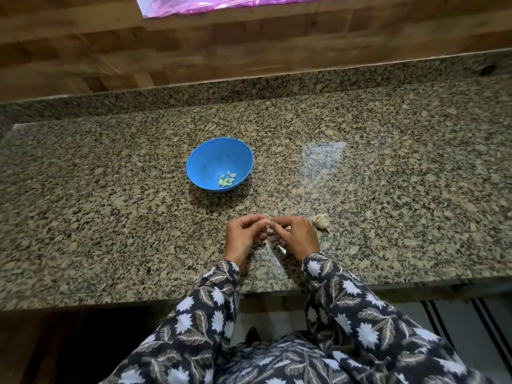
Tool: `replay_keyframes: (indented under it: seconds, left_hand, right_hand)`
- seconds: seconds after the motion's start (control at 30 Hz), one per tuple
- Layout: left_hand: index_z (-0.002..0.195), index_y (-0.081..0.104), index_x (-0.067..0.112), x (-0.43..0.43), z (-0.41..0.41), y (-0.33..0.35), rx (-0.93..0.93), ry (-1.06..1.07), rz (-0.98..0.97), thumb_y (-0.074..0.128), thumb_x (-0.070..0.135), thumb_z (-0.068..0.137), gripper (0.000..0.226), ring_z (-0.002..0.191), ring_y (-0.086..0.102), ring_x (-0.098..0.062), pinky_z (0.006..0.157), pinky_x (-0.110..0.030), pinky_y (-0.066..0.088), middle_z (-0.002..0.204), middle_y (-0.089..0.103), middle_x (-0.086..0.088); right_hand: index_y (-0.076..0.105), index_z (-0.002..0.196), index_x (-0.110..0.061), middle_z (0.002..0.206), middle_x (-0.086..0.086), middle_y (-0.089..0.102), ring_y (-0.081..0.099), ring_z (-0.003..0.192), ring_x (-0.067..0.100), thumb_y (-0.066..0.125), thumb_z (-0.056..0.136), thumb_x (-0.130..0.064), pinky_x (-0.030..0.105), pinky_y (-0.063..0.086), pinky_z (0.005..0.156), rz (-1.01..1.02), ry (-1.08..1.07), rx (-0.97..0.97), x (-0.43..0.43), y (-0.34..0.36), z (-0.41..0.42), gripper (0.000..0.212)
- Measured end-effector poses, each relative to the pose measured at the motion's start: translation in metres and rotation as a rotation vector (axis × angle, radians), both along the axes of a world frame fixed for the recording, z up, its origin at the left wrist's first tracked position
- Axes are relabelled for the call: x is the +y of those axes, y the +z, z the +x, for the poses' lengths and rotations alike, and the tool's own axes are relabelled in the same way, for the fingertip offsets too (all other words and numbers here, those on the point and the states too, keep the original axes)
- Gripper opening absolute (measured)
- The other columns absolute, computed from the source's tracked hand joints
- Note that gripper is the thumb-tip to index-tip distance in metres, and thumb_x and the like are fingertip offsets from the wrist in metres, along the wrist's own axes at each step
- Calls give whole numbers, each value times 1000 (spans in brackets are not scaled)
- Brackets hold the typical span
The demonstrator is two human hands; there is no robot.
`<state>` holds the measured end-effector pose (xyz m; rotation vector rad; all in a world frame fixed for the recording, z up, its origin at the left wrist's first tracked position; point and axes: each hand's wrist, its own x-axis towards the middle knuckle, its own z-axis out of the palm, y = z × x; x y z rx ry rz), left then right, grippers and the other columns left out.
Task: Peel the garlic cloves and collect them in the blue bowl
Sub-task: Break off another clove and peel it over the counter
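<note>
A blue bowl (203, 159) stands on the speckled granite counter (110, 203), and several peeled pale cloves (227, 179) lie in its bottom. Nearer to me, my left hand (242, 235) and my right hand (297, 236) meet fingertip to fingertip and pinch one small garlic clove (267, 220) between them. The rest of the garlic bulb (322, 221) lies on the counter just right of my right hand. Thin bits of papery skin (279, 248) lie on the counter under my hands.
The counter's front edge (166, 300) runs just below my wrists. A wooden-patterned wall (194, 51) rises behind the counter, with a pink shiny sheet (221, 5) at the top. Dark floor shows below the counter.
</note>
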<state>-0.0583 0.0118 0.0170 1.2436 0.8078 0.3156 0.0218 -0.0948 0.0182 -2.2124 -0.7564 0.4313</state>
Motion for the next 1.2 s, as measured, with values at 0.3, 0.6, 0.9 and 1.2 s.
replay_keyframes:
  seconds: [0.3,0.6,0.9,1.2]
  left_hand:
    - [96,67,-7,3,2,0,20,-48,66,64,-4,82,15,64,67,-7,59,-15,54,83,69,-10]
    - [95,68,-2,7,1,-1,11,-81,103,61,-4,85,12,63,65,-6,60,-15,53,83,69,-8]
    - [100,67,-7,12,1,-2,3,-131,60,65,3,84,19,64,63,-13,59,-17,53,85,69,-15]
    - [96,64,-9,15,9,3,-125,-210,-112,62,1,82,18,68,63,-13,64,-19,53,79,68,-7]
  right_hand:
    - [71,103,-21,96,1,72,64,83,17,57,88,-37,29,52,67,-53,30,-60,3,-3,6,26]
    - [73,94,-10,83,9,72,67,74,22,67,83,-22,41,55,74,231,-3,330,1,-11,9,17]
    - [74,89,-16,83,5,73,69,78,20,72,78,-24,44,55,79,269,21,375,-2,-13,12,15]
    - [66,79,-7,59,0,68,62,50,8,47,90,-6,17,46,45,473,-219,1297,-1,-1,11,22]
